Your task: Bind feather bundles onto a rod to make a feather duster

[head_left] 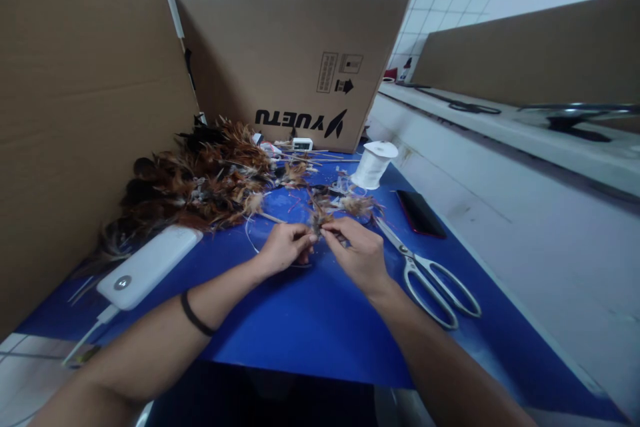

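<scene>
Both hands meet over the middle of the blue table, pinching a small tuft of brown feathers. My left hand is closed, thumb and forefinger at the tuft's lower left. On its right side, my right hand pinches the tuft with thumb and fingertips. Just beyond the hands lie more loose feathers. A thin white cord curves on the table beside my left hand. To the right of my right hand, metal scissors lie with their blades pointing toward the feathers.
A big heap of brown and black feathers fills the left back. A white power bank with a cable lies at left. A white spool stands at the back right, near a dark phone. Cardboard panels wall the back and left.
</scene>
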Action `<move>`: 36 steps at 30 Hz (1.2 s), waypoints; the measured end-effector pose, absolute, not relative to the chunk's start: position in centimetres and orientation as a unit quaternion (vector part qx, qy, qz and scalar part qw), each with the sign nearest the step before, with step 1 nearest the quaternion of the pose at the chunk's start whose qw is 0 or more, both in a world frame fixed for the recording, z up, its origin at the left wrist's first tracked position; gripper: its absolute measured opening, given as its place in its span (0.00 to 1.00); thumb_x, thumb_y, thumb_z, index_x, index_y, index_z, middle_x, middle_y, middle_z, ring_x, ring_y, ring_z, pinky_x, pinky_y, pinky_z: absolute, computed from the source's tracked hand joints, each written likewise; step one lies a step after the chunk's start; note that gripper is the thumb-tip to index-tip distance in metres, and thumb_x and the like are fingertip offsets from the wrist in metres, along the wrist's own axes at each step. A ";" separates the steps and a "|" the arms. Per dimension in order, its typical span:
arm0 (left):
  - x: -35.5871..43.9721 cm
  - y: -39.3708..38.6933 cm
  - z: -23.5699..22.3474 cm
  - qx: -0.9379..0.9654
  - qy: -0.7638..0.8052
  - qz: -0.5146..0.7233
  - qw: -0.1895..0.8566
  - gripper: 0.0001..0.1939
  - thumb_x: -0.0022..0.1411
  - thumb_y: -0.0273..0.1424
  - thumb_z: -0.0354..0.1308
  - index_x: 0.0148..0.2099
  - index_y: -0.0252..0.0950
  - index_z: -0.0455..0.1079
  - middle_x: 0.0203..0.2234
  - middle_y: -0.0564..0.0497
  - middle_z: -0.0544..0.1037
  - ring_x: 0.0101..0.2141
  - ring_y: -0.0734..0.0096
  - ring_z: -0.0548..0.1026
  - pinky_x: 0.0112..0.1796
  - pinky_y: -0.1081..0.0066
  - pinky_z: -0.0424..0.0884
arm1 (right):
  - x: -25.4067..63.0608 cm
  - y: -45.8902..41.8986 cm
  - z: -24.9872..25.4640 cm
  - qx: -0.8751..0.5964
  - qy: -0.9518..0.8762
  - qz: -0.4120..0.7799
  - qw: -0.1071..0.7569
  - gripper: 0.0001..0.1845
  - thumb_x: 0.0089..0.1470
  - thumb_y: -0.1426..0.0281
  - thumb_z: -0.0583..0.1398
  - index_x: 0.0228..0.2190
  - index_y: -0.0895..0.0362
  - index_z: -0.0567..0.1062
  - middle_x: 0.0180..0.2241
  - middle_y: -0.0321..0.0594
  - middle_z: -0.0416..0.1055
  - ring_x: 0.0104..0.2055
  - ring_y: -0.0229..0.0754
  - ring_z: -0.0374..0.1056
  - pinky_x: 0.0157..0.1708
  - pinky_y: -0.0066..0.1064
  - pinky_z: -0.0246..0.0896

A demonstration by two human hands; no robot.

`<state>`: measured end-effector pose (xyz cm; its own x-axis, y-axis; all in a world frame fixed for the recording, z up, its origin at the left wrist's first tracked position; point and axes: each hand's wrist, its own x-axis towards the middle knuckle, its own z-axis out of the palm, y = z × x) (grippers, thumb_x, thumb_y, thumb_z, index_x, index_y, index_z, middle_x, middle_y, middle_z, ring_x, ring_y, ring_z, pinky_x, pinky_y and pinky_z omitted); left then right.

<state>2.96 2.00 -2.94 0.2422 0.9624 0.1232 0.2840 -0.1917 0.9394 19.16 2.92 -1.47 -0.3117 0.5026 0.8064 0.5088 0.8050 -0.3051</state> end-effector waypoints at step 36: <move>1.1 1.8 -0.5 0.713 0.474 0.511 0.076 0.11 0.60 0.31 0.49 0.26 0.37 0.66 0.16 0.54 0.69 0.22 0.75 0.68 0.30 0.74 0.64 | 23.1 6.0 -0.1 -0.463 -0.633 0.096 0.613 0.07 0.51 0.67 0.57 0.33 0.56 0.72 0.29 0.39 0.72 0.30 0.40 0.69 0.31 0.32 0.65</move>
<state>1.06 1.82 -0.55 0.0287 0.7533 0.6570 0.5978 -0.5397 0.5928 23.11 6.00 -0.08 0.1804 0.7032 0.6877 0.4681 0.5535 -0.6888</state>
